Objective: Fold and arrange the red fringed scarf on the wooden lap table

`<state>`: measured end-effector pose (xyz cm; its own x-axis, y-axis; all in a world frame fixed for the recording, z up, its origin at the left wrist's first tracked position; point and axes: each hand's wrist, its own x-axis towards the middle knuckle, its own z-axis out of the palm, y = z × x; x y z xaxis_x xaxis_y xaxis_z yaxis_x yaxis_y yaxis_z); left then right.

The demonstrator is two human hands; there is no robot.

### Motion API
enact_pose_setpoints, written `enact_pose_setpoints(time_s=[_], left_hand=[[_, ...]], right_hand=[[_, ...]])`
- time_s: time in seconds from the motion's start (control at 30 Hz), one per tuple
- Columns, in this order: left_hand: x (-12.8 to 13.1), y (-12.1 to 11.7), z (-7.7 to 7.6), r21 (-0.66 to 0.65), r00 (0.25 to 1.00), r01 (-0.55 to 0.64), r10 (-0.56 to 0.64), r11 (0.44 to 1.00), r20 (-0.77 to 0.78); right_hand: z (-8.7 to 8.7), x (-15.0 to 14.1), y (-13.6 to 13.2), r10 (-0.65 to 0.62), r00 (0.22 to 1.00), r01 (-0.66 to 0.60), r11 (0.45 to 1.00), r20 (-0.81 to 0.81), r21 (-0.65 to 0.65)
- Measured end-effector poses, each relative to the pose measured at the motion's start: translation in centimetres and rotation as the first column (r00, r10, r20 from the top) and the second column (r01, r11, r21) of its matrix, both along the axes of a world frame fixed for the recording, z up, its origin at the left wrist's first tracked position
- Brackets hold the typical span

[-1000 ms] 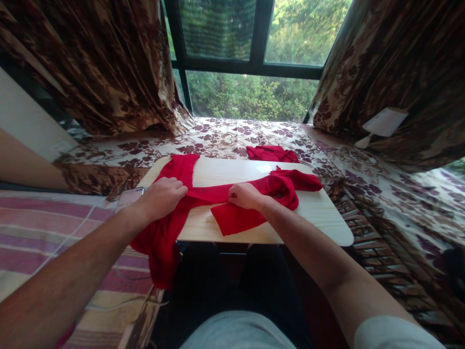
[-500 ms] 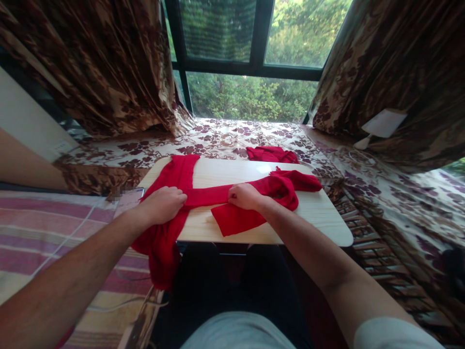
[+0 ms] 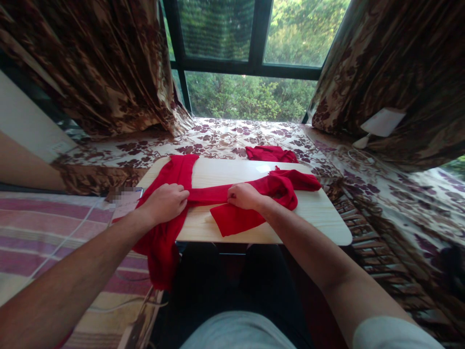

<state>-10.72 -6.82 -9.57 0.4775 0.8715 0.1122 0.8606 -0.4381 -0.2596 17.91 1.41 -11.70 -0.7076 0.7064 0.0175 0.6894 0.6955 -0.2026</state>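
Observation:
A long red scarf (image 3: 209, 195) lies in a folded strip across a small pale wooden table (image 3: 319, 220). My left hand (image 3: 170, 201) is closed on the strip's left part, where more red fabric spreads beneath it and hangs over the table's near left edge. Toward the middle, my right hand (image 3: 244, 196) pinches the same strip with curled fingers. Between the two hands the strip runs fairly straight. Right of my right hand the fabric bunches into a loop, and one flat end points toward me below that hand.
Another red cloth (image 3: 271, 154) sits crumpled beyond the table on the floral-covered ledge (image 3: 218, 138). A white lamp (image 3: 383, 122) stands far right. To the left are a striped bedspread (image 3: 43, 242), a white cable and a flat pinkish device (image 3: 126, 202) by the table edge.
My left hand has shifted very slightly up and to the right along the strip. My right hand keeps its grip, and the scarf lies almost the same.

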Motion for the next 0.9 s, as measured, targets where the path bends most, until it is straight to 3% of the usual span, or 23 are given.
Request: enact_pose_setpoints(time_s=[0.23, 0.43, 0.6, 0.8, 0.9], left_hand=[[-0.7, 0.2, -0.2, -0.059, 0.998, -0.013, 0.01, 0.998, -0.059], [-0.7, 0.4, 0.5, 0.077, 0.992, -0.062, 0.07, 0.995, -0.107], [-1.0, 0.7, 0.8, -0.028, 0.983, -0.131, 0.126, 0.991, -0.132], [-1.8, 1.2, 0.8, 0.165, 0.976, -0.181, 0.197, 0.97, -0.089], [-2.0, 1.3, 0.4, 0.1, 0.979, -0.155, 0.166, 0.983, -0.115]], right_hand=[[0.2, 0.0, -0.1, -0.007, 1.0, 0.007, 1.0, -0.003, -0.007], [0.0, 0.0, 0.0, 0.001, 1.0, -0.001, 1.0, -0.009, 0.002], [0.0, 0.0, 0.0, 0.008, 1.0, -0.008, 1.0, -0.006, 0.006], [-0.1, 0.1, -0.1, 0.004, 1.0, -0.004, 1.0, -0.012, 0.004], [-0.1, 0.1, 0.0, 0.013, 1.0, -0.013, 1.0, -0.007, 0.004]])
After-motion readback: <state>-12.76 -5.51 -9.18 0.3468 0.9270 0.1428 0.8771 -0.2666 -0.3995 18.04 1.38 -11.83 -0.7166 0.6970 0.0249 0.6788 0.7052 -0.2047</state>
